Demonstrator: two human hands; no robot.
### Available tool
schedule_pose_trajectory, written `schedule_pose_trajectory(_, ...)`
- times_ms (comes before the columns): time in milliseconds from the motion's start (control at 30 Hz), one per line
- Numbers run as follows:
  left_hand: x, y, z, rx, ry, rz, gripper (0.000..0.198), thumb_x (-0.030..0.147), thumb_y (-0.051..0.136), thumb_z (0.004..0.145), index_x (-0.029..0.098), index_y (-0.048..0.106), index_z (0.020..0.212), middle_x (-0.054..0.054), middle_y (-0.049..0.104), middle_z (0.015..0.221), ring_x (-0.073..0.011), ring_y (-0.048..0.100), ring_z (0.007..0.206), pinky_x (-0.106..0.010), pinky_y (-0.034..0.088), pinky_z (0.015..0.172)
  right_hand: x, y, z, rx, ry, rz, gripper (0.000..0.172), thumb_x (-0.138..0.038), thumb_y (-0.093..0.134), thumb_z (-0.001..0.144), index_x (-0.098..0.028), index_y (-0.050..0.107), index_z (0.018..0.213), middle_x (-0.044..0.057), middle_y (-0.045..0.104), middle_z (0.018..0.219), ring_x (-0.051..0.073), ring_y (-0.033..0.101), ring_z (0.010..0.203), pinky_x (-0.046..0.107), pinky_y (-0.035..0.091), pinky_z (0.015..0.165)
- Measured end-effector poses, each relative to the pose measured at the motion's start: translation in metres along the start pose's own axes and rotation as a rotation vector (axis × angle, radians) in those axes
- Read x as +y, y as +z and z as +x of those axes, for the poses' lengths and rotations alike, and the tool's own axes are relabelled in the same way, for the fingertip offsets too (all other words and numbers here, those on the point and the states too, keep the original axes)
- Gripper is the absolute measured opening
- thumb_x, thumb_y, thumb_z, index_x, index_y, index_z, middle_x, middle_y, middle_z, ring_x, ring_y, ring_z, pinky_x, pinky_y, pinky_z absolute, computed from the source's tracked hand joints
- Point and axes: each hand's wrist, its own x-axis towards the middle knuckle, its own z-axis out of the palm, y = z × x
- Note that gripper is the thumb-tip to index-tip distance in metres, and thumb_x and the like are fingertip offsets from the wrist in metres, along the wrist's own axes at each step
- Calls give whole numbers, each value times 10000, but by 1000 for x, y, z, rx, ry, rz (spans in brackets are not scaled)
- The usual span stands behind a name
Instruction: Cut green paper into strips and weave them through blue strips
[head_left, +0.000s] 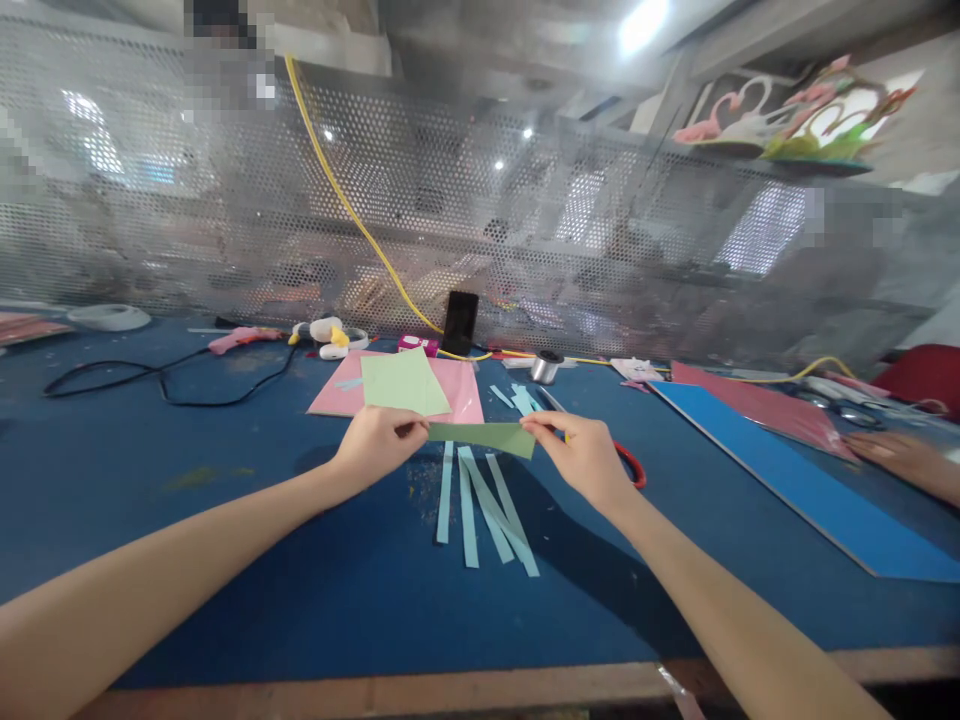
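My left hand and my right hand each pinch one end of a green paper strip, holding it level just above the blue table. Both hands have their fingers closed on the strip. Right below it lie several pale blue paper strips, fanned out on the table. Red-handled scissors lie partly hidden behind my right hand. Farther back a green sheet rests on a pink sheet.
A pink glue gun with a black cable, a black phone, a wire spool and a yellow cord line the mesh wall. Blue board and pink sheet lie right, by another person's hand.
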Motion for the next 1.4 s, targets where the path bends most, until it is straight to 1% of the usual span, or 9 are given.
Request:
schedule_pose_trajectory(133,5,-2,4,-42,-283,-300,220,231,537,780,161,744,806,-45,735,717,-153,657,584,-225,476,510,1,4,3,58,336,465,258,-426,752,750,-189,734,851,65,758,828,226,702,736,386,563,765)
schedule_pose_trajectory(267,29,9,-8,-320,-306,-588,407,395,643,815,161,676,1146,-87,743,949,-171,685,697,-210,464,461,-15,21,-9,-89,442,621,344,-457,758,741,-143,707,874,99,746,800,210,706,681,364,581,699)
schedule_pose_trajectory(433,41,24,-25,-414,-220,-602,364,480,539,914,151,684,863,-25,694,705,-102,568,498,-203,373,452,-38,38,-31,-355,538,757,295,-419,753,768,-176,620,867,33,738,738,175,715,676,314,553,738)
schedule_pose_trajectory(633,29,32,-25,-290,-411,-640,415,519,544,899,170,542,676,-4,628,518,-78,428,393,-200,304,421,-41,30,-28,-530,379,487,279,-455,691,813,-186,623,782,44,742,728,187,701,663,292,529,645)
schedule_pose_trajectory(767,26,33,-24,-217,-474,-722,410,515,553,911,173,503,691,-7,630,501,-67,422,362,-190,319,409,-18,7,-12,-309,135,-402,307,-418,557,907,-199,675,727,75,722,725,231,684,692,326,497,650)
schedule_pose_trajectory(833,25,33,-23,-155,-520,-788,381,478,561,928,168,509,712,-13,646,531,-73,473,381,-188,353,409,1,-6,-4,-265,249,-757,249,-334,562,895,-166,714,792,177,731,864,300,700,814,376,499,708)
schedule_pose_trajectory(933,24,31,-19,-33,-616,-939,281,360,586,948,151,550,765,-29,681,636,-116,651,574,-182,455,470,27,-22,7,-306,414,-867,291,-298,562,864,-91,732,750,288,701,852,363,700,783,415,489,664)
schedule_pose_trajectory(1067,21,29,-12,81,-717,-1162,179,233,623,938,128,607,793,-44,709,759,-129,718,766,-172,551,611,45,-35,21,-447,534,-868,265,-308,594,813,-96,735,737,230,709,753,332,705,733,345,456,606)
schedule_pose_trajectory(1400,14,23,-9,-92,-728,-1319,146,194,793,791,76,715,760,-41,697,669,-68,635,577,-115,531,525,64,-50,27,-480,628,-786,241,-345,670,698,-171,590,551,82,577,535,231,592,552,297,309,508)
